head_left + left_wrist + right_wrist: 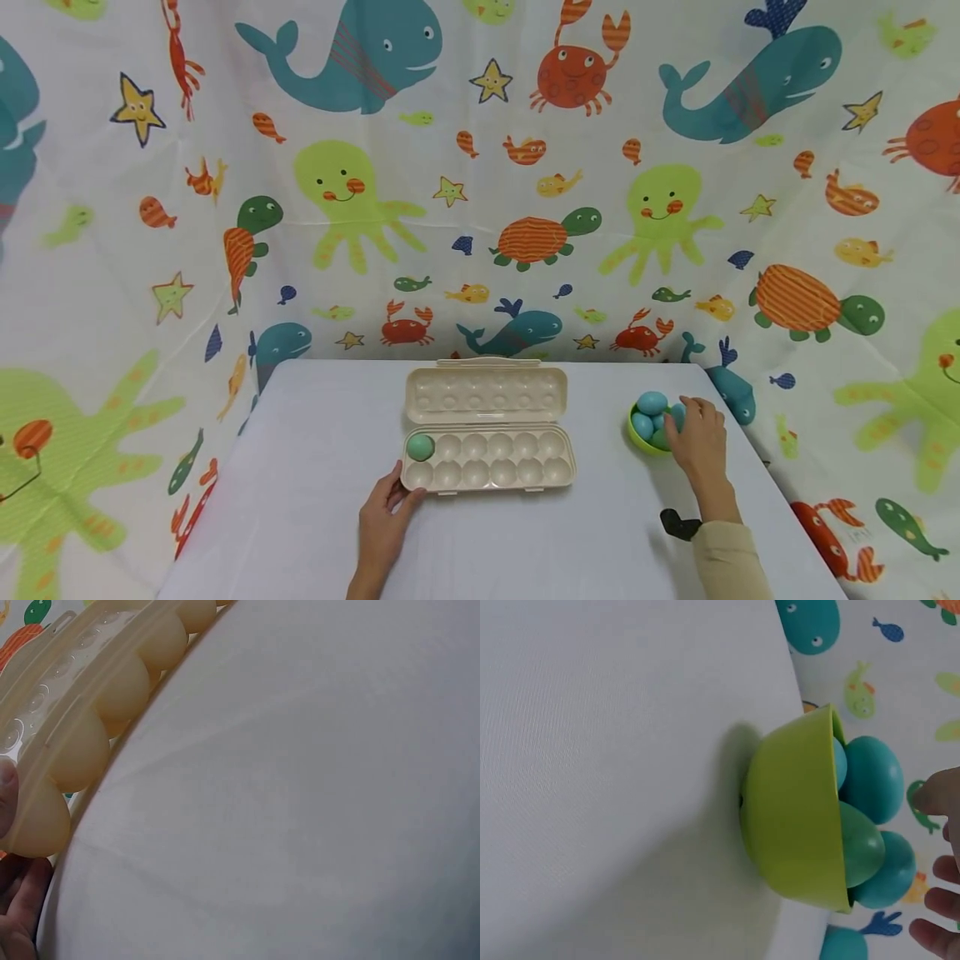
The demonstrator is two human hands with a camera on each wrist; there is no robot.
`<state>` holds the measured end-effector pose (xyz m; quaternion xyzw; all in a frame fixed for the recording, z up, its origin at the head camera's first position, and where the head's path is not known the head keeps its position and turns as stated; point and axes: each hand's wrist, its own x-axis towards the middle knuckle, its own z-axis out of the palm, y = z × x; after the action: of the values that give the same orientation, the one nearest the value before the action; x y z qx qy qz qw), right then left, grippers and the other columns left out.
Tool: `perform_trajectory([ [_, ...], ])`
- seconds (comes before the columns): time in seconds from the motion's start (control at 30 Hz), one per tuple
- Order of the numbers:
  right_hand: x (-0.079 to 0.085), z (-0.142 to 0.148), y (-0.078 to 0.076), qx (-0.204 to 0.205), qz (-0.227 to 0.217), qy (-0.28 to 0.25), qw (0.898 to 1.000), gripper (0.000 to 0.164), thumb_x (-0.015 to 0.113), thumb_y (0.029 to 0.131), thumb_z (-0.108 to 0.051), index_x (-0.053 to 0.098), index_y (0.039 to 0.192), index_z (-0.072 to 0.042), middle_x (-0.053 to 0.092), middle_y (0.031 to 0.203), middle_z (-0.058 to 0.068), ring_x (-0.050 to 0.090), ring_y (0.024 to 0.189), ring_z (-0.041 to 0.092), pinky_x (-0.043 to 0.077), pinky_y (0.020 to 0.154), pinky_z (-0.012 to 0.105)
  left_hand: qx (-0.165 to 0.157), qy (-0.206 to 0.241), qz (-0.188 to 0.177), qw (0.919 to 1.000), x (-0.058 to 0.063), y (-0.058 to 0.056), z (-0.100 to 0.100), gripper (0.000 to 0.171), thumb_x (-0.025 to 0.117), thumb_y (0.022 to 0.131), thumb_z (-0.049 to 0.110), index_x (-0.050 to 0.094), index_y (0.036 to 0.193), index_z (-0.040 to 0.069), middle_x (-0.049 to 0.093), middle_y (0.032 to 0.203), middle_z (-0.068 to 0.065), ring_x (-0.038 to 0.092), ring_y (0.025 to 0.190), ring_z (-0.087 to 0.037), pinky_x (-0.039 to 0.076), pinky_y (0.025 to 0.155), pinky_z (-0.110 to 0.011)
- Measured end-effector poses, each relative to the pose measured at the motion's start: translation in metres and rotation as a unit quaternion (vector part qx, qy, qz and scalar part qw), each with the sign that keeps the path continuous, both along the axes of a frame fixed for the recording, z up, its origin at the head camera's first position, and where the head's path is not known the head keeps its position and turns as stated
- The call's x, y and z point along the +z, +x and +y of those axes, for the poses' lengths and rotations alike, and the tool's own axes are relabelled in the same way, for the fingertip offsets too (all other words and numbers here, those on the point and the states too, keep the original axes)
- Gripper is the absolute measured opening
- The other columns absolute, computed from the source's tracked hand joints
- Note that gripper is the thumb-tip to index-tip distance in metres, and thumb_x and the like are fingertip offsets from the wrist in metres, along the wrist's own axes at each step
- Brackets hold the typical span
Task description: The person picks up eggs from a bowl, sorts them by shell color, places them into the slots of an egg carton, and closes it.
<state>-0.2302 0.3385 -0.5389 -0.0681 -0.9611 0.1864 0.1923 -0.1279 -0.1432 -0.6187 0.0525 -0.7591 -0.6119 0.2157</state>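
Observation:
A beige egg carton [487,427] lies with its lid raised at the back. One green egg [421,447] sits in the back-left cup. My left hand [381,521] grips the carton's front-left corner; in the left wrist view its thumb [7,796] is at the rim and its fingers [28,896] are below the cups. At the right, a lime-green bowl [791,814] holds several blue and green eggs, among them a blue egg [874,778] and a green egg [861,844]. Over these eggs hovers my right hand [701,446], fingers spread and apart from them in the right wrist view.
A white table [322,433] bears the carton and bowl. Behind it and along both sides hangs a curtain [450,225] printed with sea animals. A black strap-like piece [679,525] shows beside the right sleeve [727,558].

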Motion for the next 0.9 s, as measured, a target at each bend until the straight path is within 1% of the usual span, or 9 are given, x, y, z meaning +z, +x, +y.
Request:
perform_trajectory([
  [0.13, -0.003, 0.002, 0.0, -0.008, -0.02, -0.004, 1.0, 0.049, 0.057, 0.098, -0.02, 0.048, 0.134, 0.012, 0.042, 0.136, 0.038, 0.038, 0.122, 0.055, 0.04, 0.103, 0.072, 0.005, 0.001, 0.002, 1.0, -0.017, -0.006, -0.003, 0.061, 0.082, 0.079, 0.001, 0.058, 0.134, -0.006, 0.067, 0.124, -0.024, 0.071, 0.103, -0.034, 0.062, 0.088, -0.02],
  [0.2, -0.005, 0.002, -0.001, -0.013, -0.031, -0.006, 0.999, 0.049, 0.056, 0.099, -0.019, 0.047, 0.135, 0.013, 0.042, 0.136, 0.038, 0.039, 0.122, 0.056, 0.04, 0.103, 0.073, 0.0, 0.003, 0.006, 1.0, -0.022, -0.008, -0.005, 0.061, 0.083, 0.079, 0.003, 0.059, 0.134, -0.004, 0.068, 0.123, -0.022, 0.072, 0.102, -0.029, 0.061, 0.088, -0.016],
  [0.33, -0.008, 0.003, -0.002, -0.02, -0.052, -0.011, 0.998, 0.048, 0.055, 0.099, -0.018, 0.047, 0.135, 0.013, 0.041, 0.136, 0.04, 0.04, 0.122, 0.056, 0.04, 0.102, 0.073, -0.013, 0.011, 0.009, 0.9998, -0.024, -0.008, -0.008, 0.061, 0.084, 0.08, 0.009, 0.059, 0.135, -0.002, 0.068, 0.123, -0.019, 0.072, 0.101, -0.015, 0.06, 0.087, -0.012],
  [0.5, -0.009, 0.003, -0.003, -0.019, -0.06, -0.01, 0.998, 0.046, 0.054, 0.099, -0.015, 0.047, 0.135, 0.012, 0.042, 0.134, 0.041, 0.042, 0.12, 0.057, 0.041, 0.101, 0.073, -0.016, 0.014, 0.002, 0.9998, -0.023, -0.006, -0.009, 0.062, 0.084, 0.08, 0.011, 0.059, 0.135, -0.001, 0.068, 0.123, -0.018, 0.072, 0.1, -0.01, 0.06, 0.087, -0.013],
  [0.57, -0.009, 0.003, -0.004, -0.017, -0.06, -0.006, 0.998, 0.045, 0.054, 0.099, -0.015, 0.047, 0.134, 0.012, 0.044, 0.133, 0.042, 0.043, 0.119, 0.058, 0.042, 0.099, 0.073, -0.014, 0.012, 0.005, 0.9998, -0.023, -0.005, -0.009, 0.062, 0.084, 0.08, 0.01, 0.059, 0.135, -0.002, 0.068, 0.123, -0.018, 0.072, 0.1, -0.012, 0.06, 0.087, -0.013],
  [0.6, -0.01, 0.004, -0.005, -0.018, -0.062, -0.004, 0.998, 0.044, 0.053, 0.099, -0.015, 0.047, 0.133, 0.012, 0.045, 0.132, 0.042, 0.045, 0.118, 0.058, 0.043, 0.097, 0.072, -0.013, 0.013, 0.006, 0.9998, -0.022, -0.005, -0.009, 0.062, 0.084, 0.079, 0.01, 0.059, 0.135, -0.002, 0.068, 0.123, -0.018, 0.072, 0.1, -0.011, 0.06, 0.087, -0.013],
  [0.73, -0.011, 0.008, -0.009, -0.023, -0.073, -0.001, 0.997, 0.044, 0.053, 0.099, -0.016, 0.046, 0.133, 0.011, 0.049, 0.129, 0.042, 0.05, 0.114, 0.059, 0.046, 0.092, 0.071, -0.018, 0.015, 0.019, 0.9996, -0.021, -0.005, -0.008, 0.061, 0.083, 0.08, 0.008, 0.059, 0.135, -0.002, 0.068, 0.122, -0.02, 0.073, 0.101, -0.021, 0.06, 0.087, -0.014],
  [0.83, -0.01, 0.009, -0.012, -0.025, -0.085, -0.013, 0.996, 0.045, 0.052, 0.1, -0.016, 0.044, 0.134, 0.012, 0.049, 0.128, 0.042, 0.05, 0.114, 0.059, 0.047, 0.093, 0.071, -0.026, 0.022, 0.023, 0.9992, -0.02, -0.006, -0.009, 0.06, 0.083, 0.081, 0.008, 0.059, 0.135, -0.002, 0.068, 0.122, -0.021, 0.072, 0.102, -0.03, 0.061, 0.088, -0.015],
  [0.9, -0.01, 0.009, -0.013, -0.024, -0.092, -0.025, 0.995, 0.045, 0.051, 0.1, -0.015, 0.043, 0.134, 0.013, 0.048, 0.128, 0.043, 0.049, 0.115, 0.059, 0.046, 0.094, 0.071, -0.03, 0.025, 0.019, 0.9991, -0.019, -0.006, -0.009, 0.06, 0.083, 0.081, 0.007, 0.059, 0.135, -0.002, 0.068, 0.123, -0.021, 0.072, 0.103, -0.033, 0.06, 0.088, -0.016],
])
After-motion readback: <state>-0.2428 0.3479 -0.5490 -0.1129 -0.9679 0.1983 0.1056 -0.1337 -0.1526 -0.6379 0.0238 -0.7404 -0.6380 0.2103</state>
